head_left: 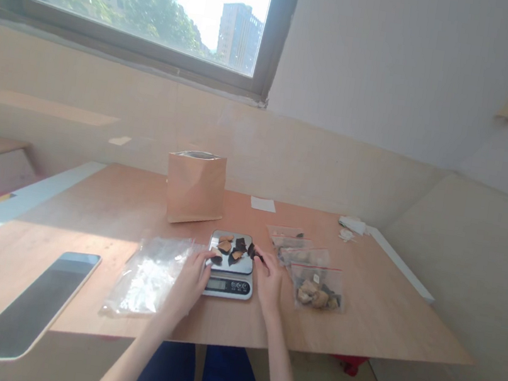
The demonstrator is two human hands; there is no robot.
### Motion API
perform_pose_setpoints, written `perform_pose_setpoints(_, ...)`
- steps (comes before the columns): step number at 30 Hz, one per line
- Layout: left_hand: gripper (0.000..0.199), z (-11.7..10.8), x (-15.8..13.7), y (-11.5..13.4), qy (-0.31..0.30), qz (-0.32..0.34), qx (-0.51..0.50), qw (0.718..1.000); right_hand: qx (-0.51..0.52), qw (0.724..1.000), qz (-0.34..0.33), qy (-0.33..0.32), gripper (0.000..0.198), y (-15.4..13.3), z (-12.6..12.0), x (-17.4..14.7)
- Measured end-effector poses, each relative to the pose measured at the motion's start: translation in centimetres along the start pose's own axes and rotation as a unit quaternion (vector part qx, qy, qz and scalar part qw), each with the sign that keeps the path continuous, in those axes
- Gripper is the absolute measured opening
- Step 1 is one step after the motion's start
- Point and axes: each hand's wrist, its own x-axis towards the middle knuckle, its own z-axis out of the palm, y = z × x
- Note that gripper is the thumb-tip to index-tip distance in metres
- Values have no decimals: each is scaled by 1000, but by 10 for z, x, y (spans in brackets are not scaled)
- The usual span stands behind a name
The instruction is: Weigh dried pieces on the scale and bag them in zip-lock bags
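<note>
Scale [245, 268] bears dark/tan pcs [225, 247]; R hand [269, 279] pinches dark pc [251, 250] at right edge, L hand [194, 276] touches left pc [216, 260], its grip I cannot tell surely.

And here come both bare forearms up from the bottom of the view, the left forearm [146, 343] on a long slant, the right forearm [282, 360] standing steeper! The left hand [192, 275] angles inward, fingers bent; opposite, the right hand [268, 278] leans in to face it, fingers curled, a gap between the two. Fingertip grip? Too small to call! Below, two blue-clad legs [165, 373], parted.
</note>
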Motion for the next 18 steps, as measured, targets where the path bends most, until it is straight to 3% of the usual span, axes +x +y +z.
perform_pose_setpoints(8, 26, 4, -3, 0, 30, 9, 0, 1000, -78, 989, -57, -110, 32, -2, 8, -18)
perform_pose_setpoints(15, 27, -20, -25, -15, 98, -62, 28, 993, -85, 995, -33, -40, 37, 9, -1, -18)
perform_pose_setpoints(18, 29, -29, -37, -23, 108, -65, 61, 990, -93, 995, -13, -43, 40, 21, 2, -8)
